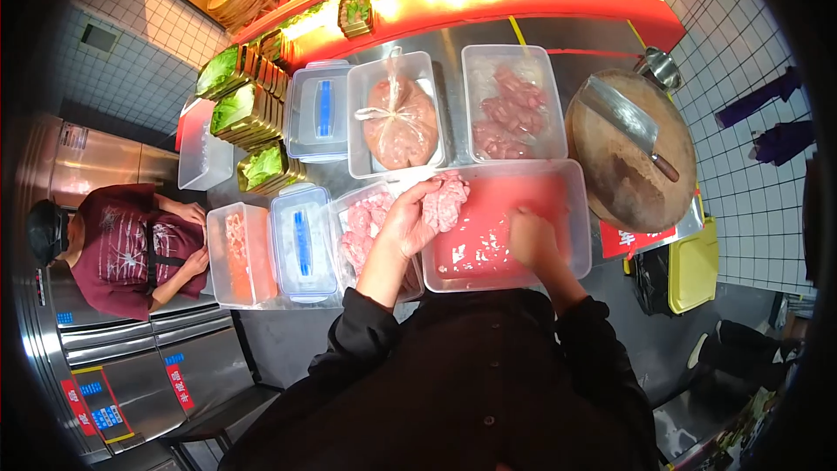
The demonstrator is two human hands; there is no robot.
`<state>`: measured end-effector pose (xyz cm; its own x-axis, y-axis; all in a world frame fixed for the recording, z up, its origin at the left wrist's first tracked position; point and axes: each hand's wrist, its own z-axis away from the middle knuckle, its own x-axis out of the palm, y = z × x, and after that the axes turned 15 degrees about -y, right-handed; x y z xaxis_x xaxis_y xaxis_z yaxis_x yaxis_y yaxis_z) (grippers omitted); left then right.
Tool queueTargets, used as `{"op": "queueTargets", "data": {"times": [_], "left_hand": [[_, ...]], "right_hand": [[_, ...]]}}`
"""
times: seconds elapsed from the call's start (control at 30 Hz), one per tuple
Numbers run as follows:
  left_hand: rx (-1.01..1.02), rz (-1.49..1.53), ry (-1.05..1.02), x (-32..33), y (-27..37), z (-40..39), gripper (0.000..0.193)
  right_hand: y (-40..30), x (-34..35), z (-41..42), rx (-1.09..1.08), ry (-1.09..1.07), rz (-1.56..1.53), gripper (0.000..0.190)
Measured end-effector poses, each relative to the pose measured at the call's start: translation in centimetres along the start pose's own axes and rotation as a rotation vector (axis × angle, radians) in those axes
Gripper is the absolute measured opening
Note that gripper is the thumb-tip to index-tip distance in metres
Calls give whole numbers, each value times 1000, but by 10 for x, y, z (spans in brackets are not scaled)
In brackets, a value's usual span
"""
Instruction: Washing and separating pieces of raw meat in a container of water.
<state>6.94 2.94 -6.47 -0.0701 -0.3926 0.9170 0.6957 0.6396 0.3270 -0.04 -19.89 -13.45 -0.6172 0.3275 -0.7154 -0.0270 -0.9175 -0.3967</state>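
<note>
My left hand [407, 221] grips a clump of pale pink raw meat [446, 201] at the left rim of a plastic tub [584, 229]. Red, watery liquid [480, 226] fills the bottom of that tub, with small light specks on its surface. Over the liquid's right part, my right hand [533, 241] is blurred and curled; its fingertips are hidden, so I cannot tell whether it holds anything. Partly beneath my left forearm stands a clear container with more pink raw meat [358, 235].
Behind are tubs with bagged meat [400, 124] and darker meat pieces [513, 114]. A cleaver [621, 116] lies on a round wooden chopping block [667, 137] at right. Lettuce-topped stacked trays [245, 114], lidded boxes [302, 242] and a co-worker [124, 242] are at left.
</note>
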Motion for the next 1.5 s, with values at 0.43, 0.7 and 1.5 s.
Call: {"op": "queueTargets", "data": {"times": [0.43, 0.7, 1.5], "left_hand": [[-83, -1222, -33, 51, -51, 2, 61], [-35, -1943, -208, 60, -25, -3, 47], [185, -2316, -333, 81, -11, -18, 39]], "right_hand": [[-62, -19, 3, -521, 9, -2220, 26], [-47, -16, 13, -713, -250, -2369, 44], [-43, -43, 35, -776, -479, -2270, 57]]}}
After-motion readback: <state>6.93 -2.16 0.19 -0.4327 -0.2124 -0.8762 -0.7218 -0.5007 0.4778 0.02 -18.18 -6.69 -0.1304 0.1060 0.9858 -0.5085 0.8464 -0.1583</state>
